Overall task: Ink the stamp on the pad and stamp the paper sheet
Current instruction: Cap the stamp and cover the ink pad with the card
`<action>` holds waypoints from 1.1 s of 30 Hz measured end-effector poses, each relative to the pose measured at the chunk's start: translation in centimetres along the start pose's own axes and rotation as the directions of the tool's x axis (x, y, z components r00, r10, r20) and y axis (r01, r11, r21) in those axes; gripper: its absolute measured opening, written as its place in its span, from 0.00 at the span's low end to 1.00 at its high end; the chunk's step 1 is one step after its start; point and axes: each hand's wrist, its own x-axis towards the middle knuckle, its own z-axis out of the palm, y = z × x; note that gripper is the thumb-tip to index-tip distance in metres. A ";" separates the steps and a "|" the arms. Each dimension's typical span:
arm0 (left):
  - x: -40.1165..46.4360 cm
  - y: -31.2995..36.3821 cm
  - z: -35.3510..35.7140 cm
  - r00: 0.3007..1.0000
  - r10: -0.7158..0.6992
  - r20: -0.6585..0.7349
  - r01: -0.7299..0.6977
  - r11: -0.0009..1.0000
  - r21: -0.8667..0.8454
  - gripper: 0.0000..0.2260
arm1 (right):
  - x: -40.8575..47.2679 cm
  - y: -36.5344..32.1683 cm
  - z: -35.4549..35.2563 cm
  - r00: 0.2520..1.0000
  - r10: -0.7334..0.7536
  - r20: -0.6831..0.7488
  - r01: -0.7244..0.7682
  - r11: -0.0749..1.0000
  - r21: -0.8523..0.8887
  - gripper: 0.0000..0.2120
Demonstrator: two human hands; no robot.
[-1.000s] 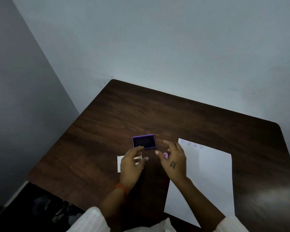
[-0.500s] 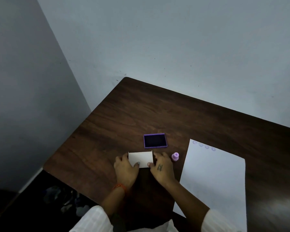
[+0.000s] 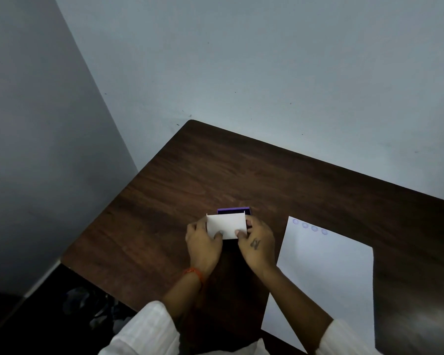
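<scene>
My left hand and my right hand both hold the white lid of the ink pad, one at each end. The lid is tilted over the purple ink pad, so only the pad's far rim shows. The white paper sheet lies to the right on the table, with several purple round stamp marks in a row along its far edge. The small purple stamp is hidden, probably behind my right hand.
The dark wooden table stands in a corner, with pale walls behind and to the left. Its left edge drops to a dark floor with some dim clutter. White sleeves cover both forearms near the bottom.
Both hands have lifted the white lid from the table and carried it forward over the ink pad. The stamp that stood by my right hand is out of sight now.
</scene>
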 end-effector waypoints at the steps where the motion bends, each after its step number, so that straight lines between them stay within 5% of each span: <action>1: 0.2 0.3 0.3 1.000 -0.002 0.013 0.002 1.000 0.001 0.25 | 0.4 0.0 -0.3 1.000 0.017 -0.010 -0.017 1.000 -0.011 0.20; 33: 1.3 0.9 3.6 0.989 -0.114 0.096 0.112 0.993 0.023 0.22 | 2.7 1.4 -0.1 0.987 0.147 0.059 -0.136 0.978 -0.157 0.22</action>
